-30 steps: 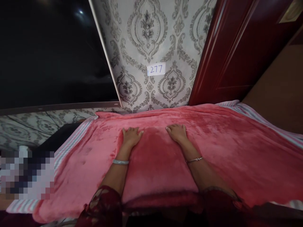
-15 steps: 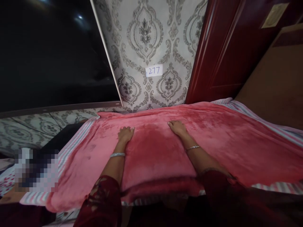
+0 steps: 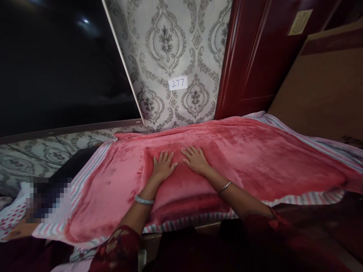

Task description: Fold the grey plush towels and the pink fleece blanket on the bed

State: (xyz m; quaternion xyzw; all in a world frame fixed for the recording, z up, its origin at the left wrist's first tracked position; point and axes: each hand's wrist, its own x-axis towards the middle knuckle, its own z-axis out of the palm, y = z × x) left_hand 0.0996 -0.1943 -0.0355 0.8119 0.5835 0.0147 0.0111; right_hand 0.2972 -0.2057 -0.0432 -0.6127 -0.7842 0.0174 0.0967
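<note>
A folded square of red plush fabric [image 3: 187, 187] lies on a larger pink plush blanket [image 3: 104, 189] with a striped border. My left hand [image 3: 163, 166] rests flat on the left far part of the square, fingers spread. Beside it, my right hand [image 3: 196, 160] also lies palm down with its fingers apart, pointing inward. A small gap separates the two hands. Neither one holds anything. Whether the square is a separate piece or part of the blanket, I cannot tell.
Behind the blanket rises a patterned wall [image 3: 195, 49] with a paper label [image 3: 178, 82] reading 277. A large dark television [image 3: 62, 68] stands at the left. On the right are a dark red door frame [image 3: 241, 56] and a cardboard box [image 3: 326, 83].
Both hands have moved inward from the sides of the folded square onto its top, their fingers now spread flat. The camera view has shifted slightly.
</note>
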